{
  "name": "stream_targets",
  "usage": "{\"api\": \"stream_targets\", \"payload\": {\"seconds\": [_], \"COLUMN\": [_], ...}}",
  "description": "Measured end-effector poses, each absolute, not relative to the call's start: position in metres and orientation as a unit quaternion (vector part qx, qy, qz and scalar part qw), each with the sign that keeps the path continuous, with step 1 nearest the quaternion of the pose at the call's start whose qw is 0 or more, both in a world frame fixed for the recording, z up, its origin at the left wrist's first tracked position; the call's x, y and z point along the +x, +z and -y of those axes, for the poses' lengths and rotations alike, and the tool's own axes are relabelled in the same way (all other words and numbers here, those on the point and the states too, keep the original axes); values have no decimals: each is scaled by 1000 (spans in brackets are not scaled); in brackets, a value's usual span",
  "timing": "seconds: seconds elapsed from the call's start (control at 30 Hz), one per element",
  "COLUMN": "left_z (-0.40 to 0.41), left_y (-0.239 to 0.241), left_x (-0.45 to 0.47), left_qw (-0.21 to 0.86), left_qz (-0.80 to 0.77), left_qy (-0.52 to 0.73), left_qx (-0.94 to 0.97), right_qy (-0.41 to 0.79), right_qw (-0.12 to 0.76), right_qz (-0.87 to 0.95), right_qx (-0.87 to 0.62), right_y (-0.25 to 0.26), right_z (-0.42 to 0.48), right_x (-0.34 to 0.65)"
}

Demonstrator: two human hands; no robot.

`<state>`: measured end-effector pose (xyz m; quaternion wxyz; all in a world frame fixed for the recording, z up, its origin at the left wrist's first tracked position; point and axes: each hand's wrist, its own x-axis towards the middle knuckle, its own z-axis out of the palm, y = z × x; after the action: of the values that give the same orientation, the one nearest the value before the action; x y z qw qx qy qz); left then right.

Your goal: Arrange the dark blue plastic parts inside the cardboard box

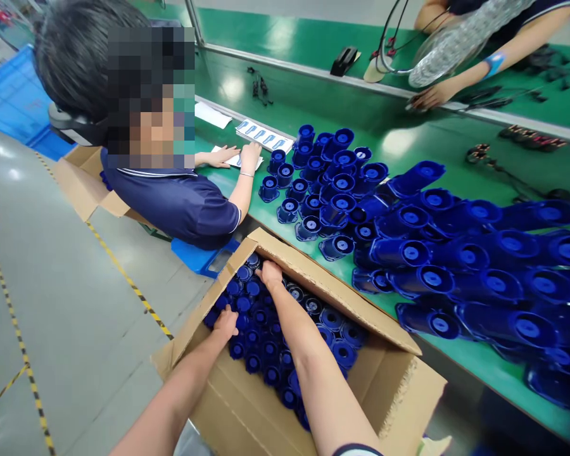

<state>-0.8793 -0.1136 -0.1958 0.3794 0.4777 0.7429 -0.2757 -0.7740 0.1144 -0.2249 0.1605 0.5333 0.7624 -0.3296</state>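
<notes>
Both hands reach into the cardboard box (247, 405) standing below the counter's (408, 136) near edge. Left hand (225, 323) and right hand (270, 273) rest on the blue caps (266, 345) packed inside; whether the fingers have closed on any cannot be told. More blue parts (408, 253) are heaped on the counter.

No text, brand or number can be read anywhere. The white sheets (264, 135) on the desk (408, 136) at about eleven o'clock carry only blue marks — too small to make out. The cardboard box (389, 380) shows bare flaps — no print.

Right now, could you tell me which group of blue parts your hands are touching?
The blue parts in the cardboard box: left hand and right hand rest there, unlike the table pile.
</notes>
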Motion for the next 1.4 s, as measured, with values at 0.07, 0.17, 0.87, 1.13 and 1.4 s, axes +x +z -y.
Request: {"api": "stream_targets", "payload": {"seconds": [0.07,0.17,0.87,1.13,1.4], "left_z": [115,119,159,160,153], "left_y": [-194,-194,-196,-211,-212], "left_x": [-878,-872,-909,-918,-936], "left_qw": [371,344,219,232,259], "left_qz": [-747,-767,-819,-795,-778], "left_qy": [-268,-258,-291,-316,-314], "left_qx": [481,476,443,464,479], "right_qy": [-325,-317,-339,-301,-314], "right_qw": [141,109,156,66,106], "right_qz": [-770,-795,-761,-779,-755], "right_qx": [530,505,531,545,565], "right_y": [-216,-205,-209,-219,-240], "right_z": [-109,-85,-44,-91,-112], "right_x": [-767,-766,-776,-825,-870]}}
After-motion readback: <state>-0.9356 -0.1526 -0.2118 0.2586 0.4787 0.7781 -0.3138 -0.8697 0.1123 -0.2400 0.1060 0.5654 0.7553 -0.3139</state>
